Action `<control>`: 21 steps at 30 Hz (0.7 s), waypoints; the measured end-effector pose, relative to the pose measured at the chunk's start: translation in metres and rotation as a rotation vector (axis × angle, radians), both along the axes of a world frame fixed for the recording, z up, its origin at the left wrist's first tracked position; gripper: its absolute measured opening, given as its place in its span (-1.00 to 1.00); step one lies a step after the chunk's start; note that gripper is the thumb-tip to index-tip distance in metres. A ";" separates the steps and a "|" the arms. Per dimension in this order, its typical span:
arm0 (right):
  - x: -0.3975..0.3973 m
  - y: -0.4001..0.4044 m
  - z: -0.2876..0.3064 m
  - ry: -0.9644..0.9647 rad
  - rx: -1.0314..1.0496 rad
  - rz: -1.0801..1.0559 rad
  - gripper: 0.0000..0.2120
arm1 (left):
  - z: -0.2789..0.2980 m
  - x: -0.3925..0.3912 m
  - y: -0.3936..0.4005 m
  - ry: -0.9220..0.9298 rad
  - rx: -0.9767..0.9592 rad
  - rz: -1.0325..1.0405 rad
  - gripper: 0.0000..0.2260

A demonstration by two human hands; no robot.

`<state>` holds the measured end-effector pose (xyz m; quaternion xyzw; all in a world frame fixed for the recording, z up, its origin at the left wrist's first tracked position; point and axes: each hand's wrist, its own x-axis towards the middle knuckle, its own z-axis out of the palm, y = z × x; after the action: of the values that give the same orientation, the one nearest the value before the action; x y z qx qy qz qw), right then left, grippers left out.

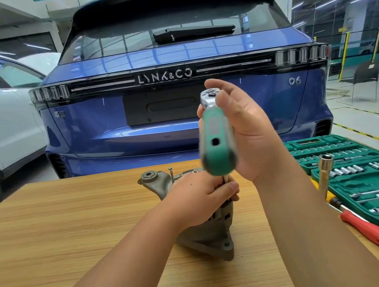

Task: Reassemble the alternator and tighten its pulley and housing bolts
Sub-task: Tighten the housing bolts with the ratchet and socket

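The cast grey-metal alternator (206, 232) stood on the wood-grain laminate worktop (75, 229), ribbed housing under the left hand (200, 197), whose grip curled round a thin bolt at its top. Above, the right hand (246, 126) clasped a green-handled chrome ratchet (217, 135) — blurred. Right lay a red-handled screwdriver (369, 232) and a green moulded socket case (354, 170) — beyond, a glossy blue car (173, 57).

Matt cast-metal alternator (205, 239), wood-grain table (75, 229)
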<state>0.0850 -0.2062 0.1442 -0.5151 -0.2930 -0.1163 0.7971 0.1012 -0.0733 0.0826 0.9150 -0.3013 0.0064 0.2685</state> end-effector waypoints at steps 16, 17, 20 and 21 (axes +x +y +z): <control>-0.005 -0.006 0.005 0.035 0.052 -0.028 -0.71 | 0.000 0.001 -0.001 0.013 0.014 -0.017 -0.83; -0.005 -0.002 0.002 -0.035 -0.001 -0.129 -0.71 | 0.000 0.001 -0.001 0.020 0.010 -0.016 -0.83; -0.004 0.002 -0.003 -0.222 -0.128 -0.323 -0.67 | 0.001 0.000 -0.002 0.033 0.005 -0.016 -0.82; -0.003 0.002 -0.003 -0.253 -0.145 -0.318 -0.67 | 0.001 0.000 -0.002 0.030 0.007 -0.017 -0.81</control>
<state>0.0819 -0.2039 0.1416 -0.5921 -0.3135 -0.2828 0.6864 0.1008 -0.0748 0.0837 0.9133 -0.3049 -0.0107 0.2698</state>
